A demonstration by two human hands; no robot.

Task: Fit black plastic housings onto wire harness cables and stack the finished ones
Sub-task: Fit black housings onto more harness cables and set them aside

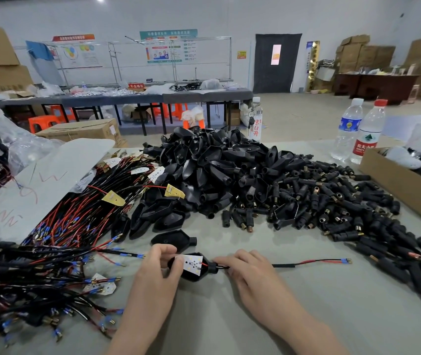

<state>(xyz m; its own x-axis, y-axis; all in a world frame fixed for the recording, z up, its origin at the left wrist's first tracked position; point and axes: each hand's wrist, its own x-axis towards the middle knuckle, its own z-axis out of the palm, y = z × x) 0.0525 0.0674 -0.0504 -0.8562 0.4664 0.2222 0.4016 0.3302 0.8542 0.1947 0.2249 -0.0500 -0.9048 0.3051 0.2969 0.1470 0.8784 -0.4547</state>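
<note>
My left hand [158, 270] grips a black plastic housing [194, 276] at the table's near middle. A small white LED board [193, 263] sits inside the housing. My right hand [247, 271] pinches the black cable [284, 265] where it leaves the housing's neck. The cable runs right and ends in red and black leads with blue terminals [342, 261]. A big heap of empty black housings [214, 170] lies beyond my hands. Loose wire harnesses [81, 216] with yellow and white boards lie at the left.
Small black connector sleeves [332, 201] spread over the right of the table. A cardboard box [406, 185] stands at the right edge, two water bottles [357, 131] behind it. More harnesses [38, 285] pile at the near left. A grey sheet [50, 172] lies far left.
</note>
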